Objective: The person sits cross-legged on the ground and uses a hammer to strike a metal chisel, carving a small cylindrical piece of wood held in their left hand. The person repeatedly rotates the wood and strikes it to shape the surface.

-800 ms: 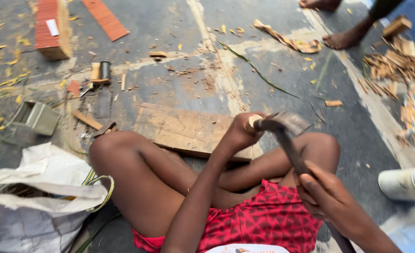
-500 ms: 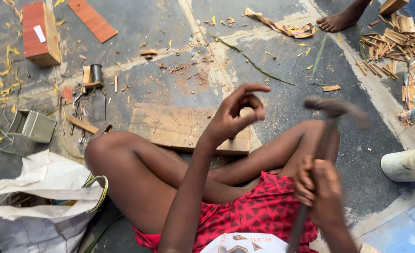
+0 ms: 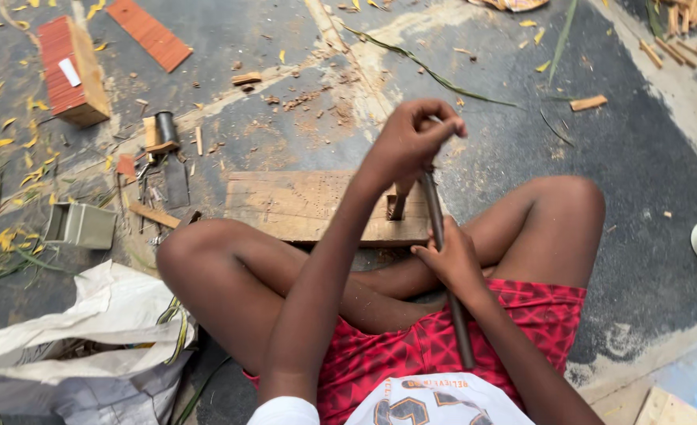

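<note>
Lowered hammer (image 3: pixel 443 260), handle lengthwise, head on board (image 3: pixel 309 206)

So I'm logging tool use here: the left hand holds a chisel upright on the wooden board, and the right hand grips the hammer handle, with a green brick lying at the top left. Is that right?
Not quite: the brick is red, not green, as the head view shows. The rest stands: the left hand holds the chisel upright on the wooden board, and the right hand grips the hammer handle.
</note>
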